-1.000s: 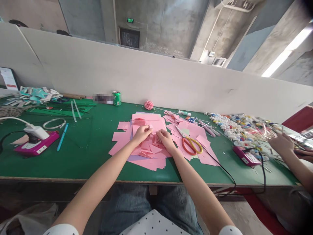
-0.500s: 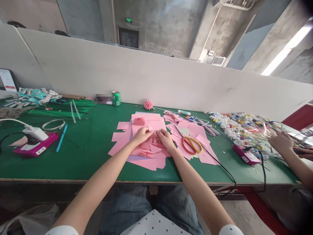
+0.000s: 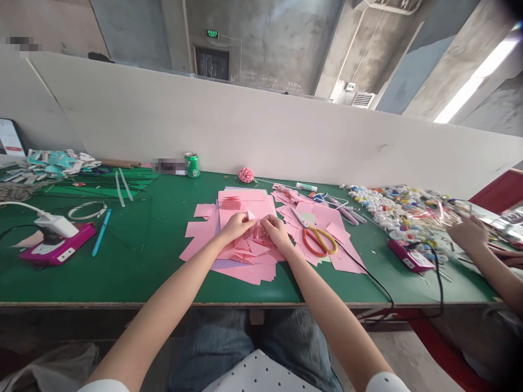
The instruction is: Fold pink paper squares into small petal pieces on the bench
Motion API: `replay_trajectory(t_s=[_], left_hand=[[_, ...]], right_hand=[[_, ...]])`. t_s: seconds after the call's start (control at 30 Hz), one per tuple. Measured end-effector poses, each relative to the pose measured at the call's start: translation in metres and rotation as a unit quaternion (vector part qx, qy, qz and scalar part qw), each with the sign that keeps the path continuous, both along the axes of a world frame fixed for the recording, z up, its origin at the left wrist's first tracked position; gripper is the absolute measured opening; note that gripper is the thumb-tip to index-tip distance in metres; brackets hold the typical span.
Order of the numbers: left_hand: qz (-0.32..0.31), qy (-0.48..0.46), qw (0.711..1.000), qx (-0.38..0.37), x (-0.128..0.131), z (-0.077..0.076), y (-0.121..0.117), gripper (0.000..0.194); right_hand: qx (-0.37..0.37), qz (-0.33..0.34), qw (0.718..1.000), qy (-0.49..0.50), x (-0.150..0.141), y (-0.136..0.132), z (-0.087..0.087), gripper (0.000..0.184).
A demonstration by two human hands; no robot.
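My left hand (image 3: 237, 227) and my right hand (image 3: 276, 231) meet over a spread of pink paper. Both have their fingers pinched on a small piece of pink paper (image 3: 249, 216), its far edge sticking up by my left fingertips. Exactly how it is folded is hidden by the fingers. Below them lie loose folded pink pieces (image 3: 245, 255) on top of larger pink sheets (image 3: 261, 272). Just beyond my hands, a small stack of folded pink strips (image 3: 231, 203) rests on the sheets. Scissors (image 3: 318, 241) with red and yellow handles lie to the right on more pink paper.
A pink paper flower ball (image 3: 246, 175) and a green can (image 3: 192, 165) stand at the back by the partition. Purple power strips (image 3: 59, 245) sit left and right. A pile of colourful small parts (image 3: 392, 209) lies at right, near a co-worker's hand (image 3: 468, 235).
My fingertips have shifted slightly on the small pink paper, and its raised tip now shows less. The view has turned a little; the things on the table stay where they were.
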State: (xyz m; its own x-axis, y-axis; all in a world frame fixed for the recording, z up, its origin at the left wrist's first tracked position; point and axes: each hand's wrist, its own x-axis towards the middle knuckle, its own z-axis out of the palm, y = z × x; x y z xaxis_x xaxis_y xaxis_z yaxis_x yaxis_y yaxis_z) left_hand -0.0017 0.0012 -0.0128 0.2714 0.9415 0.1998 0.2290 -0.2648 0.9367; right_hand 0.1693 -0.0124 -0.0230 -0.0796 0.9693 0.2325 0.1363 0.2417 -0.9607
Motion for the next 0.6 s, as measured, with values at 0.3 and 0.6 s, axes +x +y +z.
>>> replay_trajectory(t_s=[0.3,0.6], left_hand=[[0.007,-0.039,0.999,-0.034,-0.0004,0.0042,-0.0035,0.034],[0.009,-0.046,0.998,-0.049,0.0003,0.0060,-0.0055,0.031]], right_hand=[[0.000,0.015,0.999,-0.032,-0.0013,-0.0039,0.0074,0.032],[0.010,0.021,0.999,-0.042,-0.0005,-0.0009,0.0035,0.030]])
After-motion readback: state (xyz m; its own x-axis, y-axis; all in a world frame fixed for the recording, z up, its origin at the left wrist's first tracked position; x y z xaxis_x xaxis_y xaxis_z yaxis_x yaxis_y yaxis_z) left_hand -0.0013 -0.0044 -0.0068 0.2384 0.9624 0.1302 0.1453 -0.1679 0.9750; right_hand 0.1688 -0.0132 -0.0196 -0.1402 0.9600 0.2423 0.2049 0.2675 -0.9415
